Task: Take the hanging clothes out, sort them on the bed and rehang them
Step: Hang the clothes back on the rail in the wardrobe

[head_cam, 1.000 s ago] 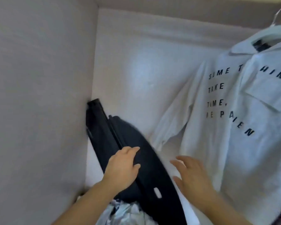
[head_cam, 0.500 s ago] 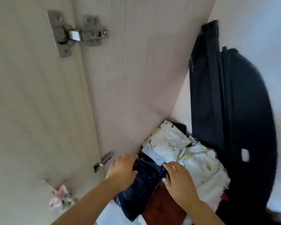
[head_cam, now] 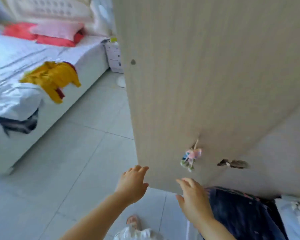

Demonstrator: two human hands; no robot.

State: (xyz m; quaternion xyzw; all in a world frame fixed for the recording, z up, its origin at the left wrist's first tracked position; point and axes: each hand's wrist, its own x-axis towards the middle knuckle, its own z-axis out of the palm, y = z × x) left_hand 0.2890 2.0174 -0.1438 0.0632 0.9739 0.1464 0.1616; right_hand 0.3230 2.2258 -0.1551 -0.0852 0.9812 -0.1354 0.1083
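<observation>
My left hand (head_cam: 132, 183) is open with fingers spread, by the lower corner of the open wardrobe door (head_cam: 197, 84), holding nothing. My right hand (head_cam: 192, 198) is also open and empty, just left of a dark blue garment (head_cam: 241, 215) piled at the wardrobe's bottom. A yellow garment (head_cam: 54, 77) lies on the white bed (head_cam: 24, 59) and hangs over its edge. A white garment (head_cam: 14, 99) and a dark one (head_cam: 17, 124) lie nearer on the bed.
Pink and red pillows (head_cam: 54, 32) sit at the head of the bed. A white nightstand (head_cam: 114, 58) stands beyond it. A small pastel trinket (head_cam: 191, 156) hangs on the door. Grey tiled floor (head_cam: 73, 161) spreads between bed and wardrobe.
The view has swung left from inside the wardrobe toward the bed. Both hands have come off the pile of clothes and now hover open near the door's lower edge.
</observation>
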